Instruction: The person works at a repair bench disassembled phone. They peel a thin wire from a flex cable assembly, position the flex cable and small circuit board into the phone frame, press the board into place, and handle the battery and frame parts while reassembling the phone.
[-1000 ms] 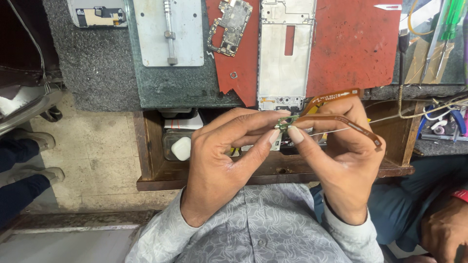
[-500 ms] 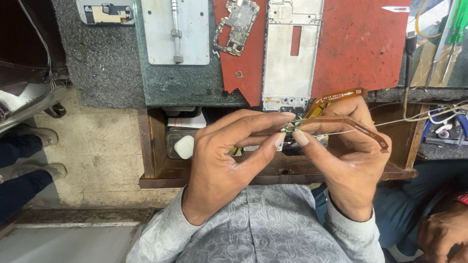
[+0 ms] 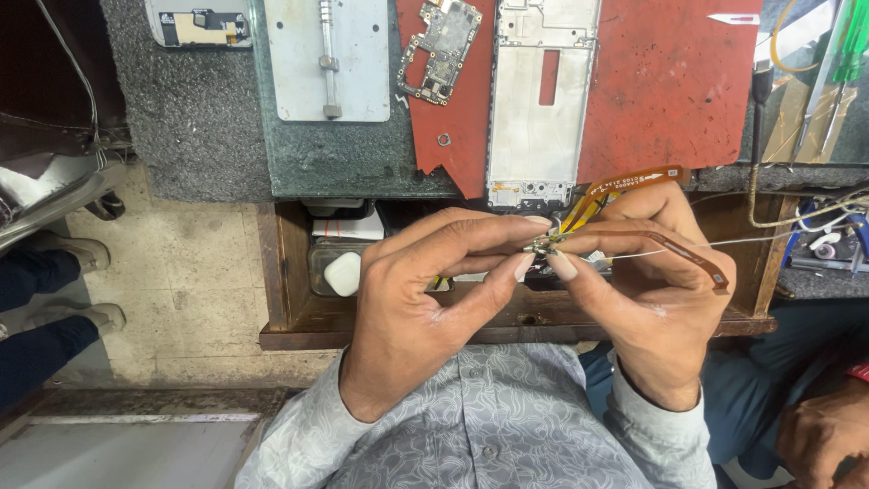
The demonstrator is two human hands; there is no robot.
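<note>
My left hand (image 3: 425, 299) and my right hand (image 3: 647, 290) meet over an open wooden drawer (image 3: 290, 317). Between their thumb and forefinger tips they pinch a tiny electronic part (image 3: 543, 244). From that part run two orange flex ribbon cables: one (image 3: 625, 186) arches up over my right hand, the other (image 3: 679, 249) crosses my right hand's fingers to the right. A thin white wire (image 3: 751, 240) trails off to the right. On the bench above lie a white phone frame (image 3: 541, 100) and a small circuit board (image 3: 439, 50).
A red mat (image 3: 670, 91) and a grey metal plate (image 3: 330, 59) cover the bench. A white earbud case (image 3: 344, 273) sits in the drawer. Tools and cables (image 3: 815, 91) crowd the right edge. Another person's hand (image 3: 828, 435) is at lower right; shoes (image 3: 63, 254) stand at left.
Both hands have kept their pinch on the small part. The view has shifted slightly, so the bench items sit a little lower in the picture.
</note>
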